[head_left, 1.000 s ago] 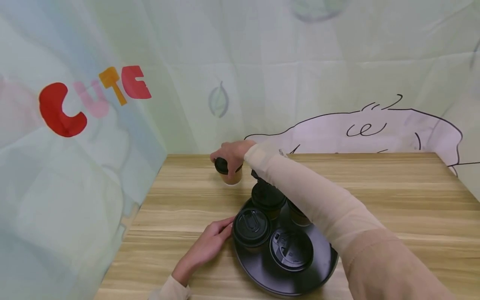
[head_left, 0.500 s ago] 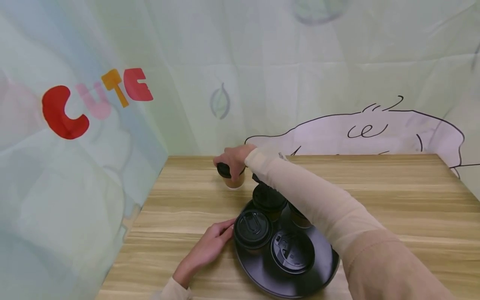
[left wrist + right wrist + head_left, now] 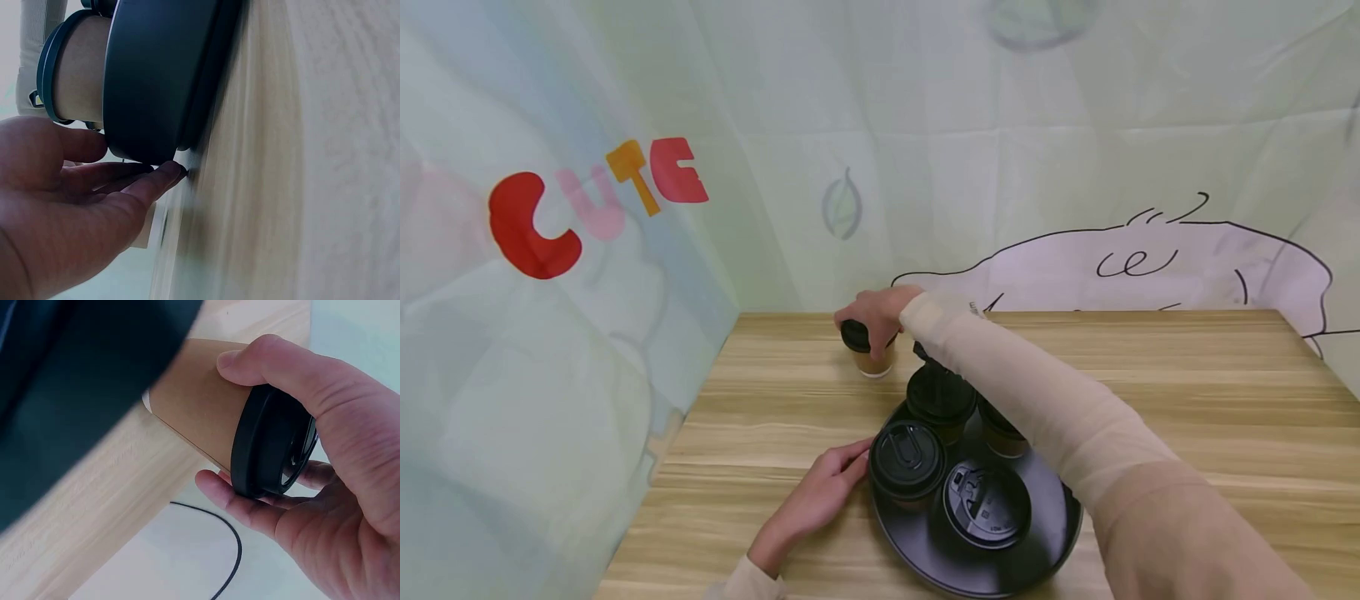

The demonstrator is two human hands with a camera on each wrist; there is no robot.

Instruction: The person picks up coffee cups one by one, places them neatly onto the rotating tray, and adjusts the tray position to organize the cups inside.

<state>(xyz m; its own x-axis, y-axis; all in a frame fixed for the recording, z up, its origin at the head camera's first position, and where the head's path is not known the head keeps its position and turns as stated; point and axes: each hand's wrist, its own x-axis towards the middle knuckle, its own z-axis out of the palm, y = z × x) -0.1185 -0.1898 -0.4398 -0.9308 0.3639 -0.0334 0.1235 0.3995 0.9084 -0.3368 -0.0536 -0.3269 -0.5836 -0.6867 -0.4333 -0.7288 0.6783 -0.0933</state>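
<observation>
Near the table's back edge, my right hand (image 3: 876,318) grips a brown paper coffee cup (image 3: 872,362) from above. In the right wrist view, the thumb lies on the cup's side and the other fingers come round its black lid (image 3: 262,447). My left hand (image 3: 820,492) touches the left side of a round black tray (image 3: 1037,550), fingers fairly straight. The left wrist view shows the left thumb (image 3: 87,145) against the tray's wall. Several lidded cups stand on the tray, among them a front cup (image 3: 987,504) and a left cup (image 3: 907,458).
A wooden table (image 3: 760,417) carries everything. Behind it hangs a printed cloth (image 3: 775,167), which continues along the left side. The right sleeve (image 3: 1037,383) passes over the tray and partly hides the cups at its back right.
My right hand and its cup have shifted very slightly to the right. The left hand stays at the tray, and the whole head view has drifted a little.
</observation>
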